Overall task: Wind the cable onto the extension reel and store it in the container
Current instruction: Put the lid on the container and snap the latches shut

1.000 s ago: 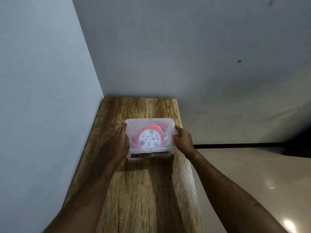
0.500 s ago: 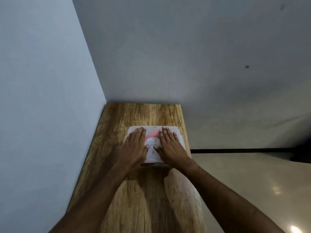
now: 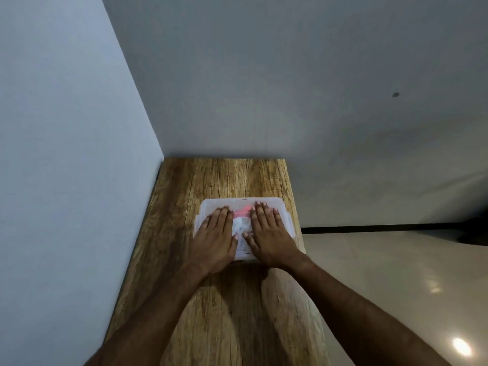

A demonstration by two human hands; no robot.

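Note:
A clear plastic container (image 3: 282, 207) with its lid on sits on the wooden table (image 3: 224, 299). Through the lid I see the red and white extension reel (image 3: 241, 219), mostly hidden by my hands. My left hand (image 3: 215, 237) lies flat on the left half of the lid, fingers spread. My right hand (image 3: 266, 233) lies flat on the right half, fingers extended. Both palms rest on top of the lid and grip nothing.
The narrow table stands in a corner, with a wall (image 3: 66, 154) along its left side and another behind it. The table's right edge (image 3: 303, 260) drops to a shiny tiled floor (image 3: 396, 286).
A second ago my hands held the container by its two sides. They have moved onto the lid and now lie flat on top. The view has shifted slightly.

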